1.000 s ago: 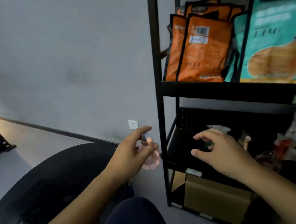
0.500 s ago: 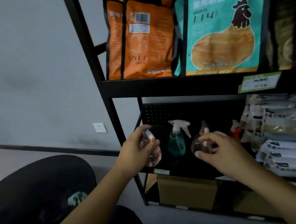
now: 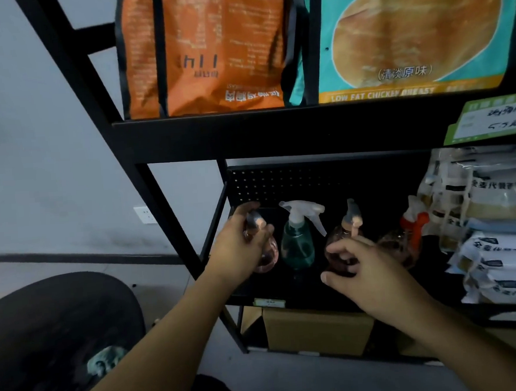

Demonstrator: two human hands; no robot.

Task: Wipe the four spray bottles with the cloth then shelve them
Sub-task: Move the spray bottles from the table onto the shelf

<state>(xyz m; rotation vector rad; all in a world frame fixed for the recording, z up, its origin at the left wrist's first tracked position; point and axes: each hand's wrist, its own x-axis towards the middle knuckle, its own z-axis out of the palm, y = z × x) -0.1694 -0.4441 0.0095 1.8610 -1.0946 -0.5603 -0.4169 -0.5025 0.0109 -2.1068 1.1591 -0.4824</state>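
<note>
My left hand (image 3: 239, 251) grips a round pink spray bottle (image 3: 268, 256) at the left end of the black lower shelf (image 3: 299, 292). A teal spray bottle (image 3: 296, 247) with a clear trigger stands beside it. Right of that stands an amber spray bottle (image 3: 347, 220); my right hand (image 3: 367, 267) has its fingers and thumb curled round the lower body. A fourth bottle (image 3: 410, 234) with an orange-red trigger stands further right, partly hidden behind my right hand. A crumpled teal cloth (image 3: 105, 361) lies on the dark round table (image 3: 47, 329) at lower left.
The black rack's upright post (image 3: 147, 184) is left of my left hand. Orange bags (image 3: 211, 53) and a teal bag (image 3: 407, 35) fill the shelf above. White food packets (image 3: 496, 259) crowd the shelf's right end. A cardboard box (image 3: 316, 330) sits below.
My view has moved closer to the rack. My left hand has carried the pink bottle in over the shelf's left end. My right hand stays at the amber bottle.
</note>
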